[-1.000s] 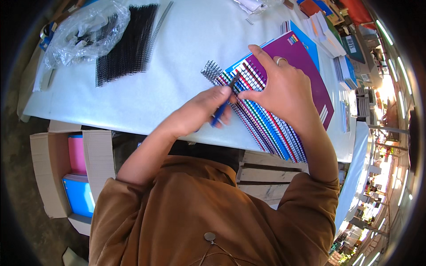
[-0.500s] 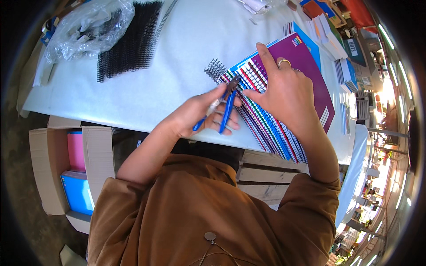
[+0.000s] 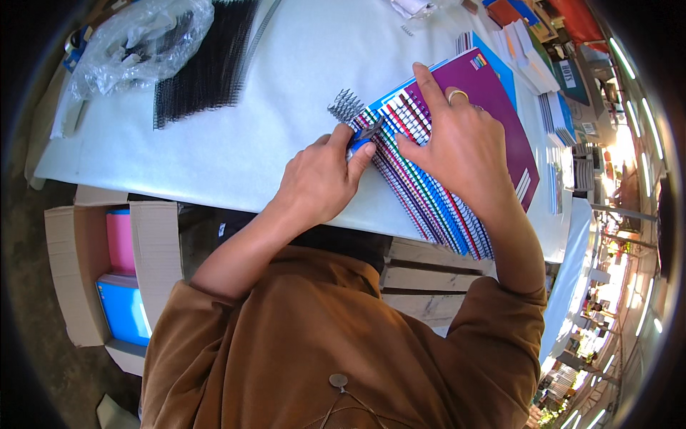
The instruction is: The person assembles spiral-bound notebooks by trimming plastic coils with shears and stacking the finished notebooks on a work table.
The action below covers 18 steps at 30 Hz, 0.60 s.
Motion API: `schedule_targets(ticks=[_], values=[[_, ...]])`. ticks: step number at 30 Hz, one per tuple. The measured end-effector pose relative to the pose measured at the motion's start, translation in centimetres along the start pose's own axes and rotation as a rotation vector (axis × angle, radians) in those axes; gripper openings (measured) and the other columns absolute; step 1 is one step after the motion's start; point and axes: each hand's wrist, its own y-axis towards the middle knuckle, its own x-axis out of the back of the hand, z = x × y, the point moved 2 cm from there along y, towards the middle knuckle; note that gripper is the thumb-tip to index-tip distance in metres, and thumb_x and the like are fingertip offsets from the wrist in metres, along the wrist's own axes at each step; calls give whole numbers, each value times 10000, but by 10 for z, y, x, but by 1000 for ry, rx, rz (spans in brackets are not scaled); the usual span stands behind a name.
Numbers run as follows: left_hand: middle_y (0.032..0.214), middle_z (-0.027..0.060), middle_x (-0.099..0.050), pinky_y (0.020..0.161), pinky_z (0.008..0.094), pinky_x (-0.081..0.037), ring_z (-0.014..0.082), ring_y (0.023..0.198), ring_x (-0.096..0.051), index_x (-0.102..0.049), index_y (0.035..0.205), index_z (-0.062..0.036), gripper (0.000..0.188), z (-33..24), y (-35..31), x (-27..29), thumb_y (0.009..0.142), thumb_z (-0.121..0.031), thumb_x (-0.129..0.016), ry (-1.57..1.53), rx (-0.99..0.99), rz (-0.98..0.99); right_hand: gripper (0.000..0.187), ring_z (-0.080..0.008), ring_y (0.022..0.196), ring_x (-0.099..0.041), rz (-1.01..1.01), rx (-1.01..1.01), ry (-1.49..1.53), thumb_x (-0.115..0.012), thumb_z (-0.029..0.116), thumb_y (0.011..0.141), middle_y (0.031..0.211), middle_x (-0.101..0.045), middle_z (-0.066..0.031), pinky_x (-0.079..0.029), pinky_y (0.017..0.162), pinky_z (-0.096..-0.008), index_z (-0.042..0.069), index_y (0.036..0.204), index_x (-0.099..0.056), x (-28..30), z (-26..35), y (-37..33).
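Left grip: left hand (image 3: 319,175), closed around the pliers (image 3: 369,131); blue handles mostly covered by the fingers, dark nose pointing up and right.
Pliers, position: nose over the coil-bound edges of the notebooks (image 3: 477,104), near their upper end; contact with a coil cannot be told.
Right grip: right hand (image 3: 463,139), spread and laid over the notebooks; thumb on the bound edges, index finger extended along the purple top cover; a ring (image 3: 458,95) on one finger.
Notebooks, position: directly under the right grip, just to the right of the left grip; stacked in a slant, edges fanned toward the person, coils in several colours.
Coil end (image 3: 346,106): dark, projecting past the upper left corner of the stack, just above the left grip.
Cover label (image 3: 479,63): small, multicoloured, near the upper corner of the purple cover; print too small to read.
Cover stripes (image 3: 524,181): white, near the lower right corner.
Counter (image 3: 300,79): pale covering, bearing the notebooks.
Counter, left: black coils (image 3: 204,68) beside a clear plastic bag (image 3: 146,53).
Sign (image 3: 567,74): pale, with dark lettering, right background.
Below counter, left: open carton (image 3: 157,247) containing pink and blue items.
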Motion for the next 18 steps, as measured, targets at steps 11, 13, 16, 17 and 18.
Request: schedule_targets(ticks=[11, 13, 16, 17, 18], values=[[1068, 120, -551, 902, 502, -336, 320, 1050, -477, -579, 1113, -65, 435, 74, 15, 55, 786, -331, -684, 876, -189, -727, 378, -99, 681, -502, 18, 136, 687, -497, 171, 920, 922, -629, -88, -421, 636, -226, 14, 1262, -520, 88, -10, -17], [1068, 143, -559, 905, 409, -370, 289, 1007, -510, -587, 1114, -55, 367, 45, 13, 54, 819, -254, -673, 460, -397, -774, 328, -129, 734, -515, -221, 306, 737, -448, 89, 913, 999, -633, -104, -428, 678, -249, 6, 1213, -552, 93, 14, -36], [1183, 118, -565, 960, 350, -387, 228, 1126, -493, -519, 1231, -21, 554, 7, -12, 27, 973, -475, -334, -1279, -137, 34, 387, -240, 809, -531, -499, 315, 952, -527, -9, 811, 964, -570, -122, -441, 730, -335, 22, 1194, -564, 47, 71, -40], [1200, 118, -559, 966, 363, -401, 229, 1150, -489, -489, 1258, -23, 559, -5, -18, 23, 978, -470, -305, -1715, -76, 321, 417, -271, 831, -532, -580, 278, 996, -570, -14, 781, 959, -548, -129, -440, 755, -367, 27, 1195, -562, 30, 93, -33], [1178, 143, -563, 983, 378, -400, 254, 1136, -507, -500, 1226, -14, 550, -4, -21, 21, 976, -464, -304, -1814, 14, 250, 416, -272, 861, -528, -666, 255, 983, -603, 31, 781, 1007, -545, -140, -424, 804, -392, 30, 1195, -559, 11, 112, -20]])
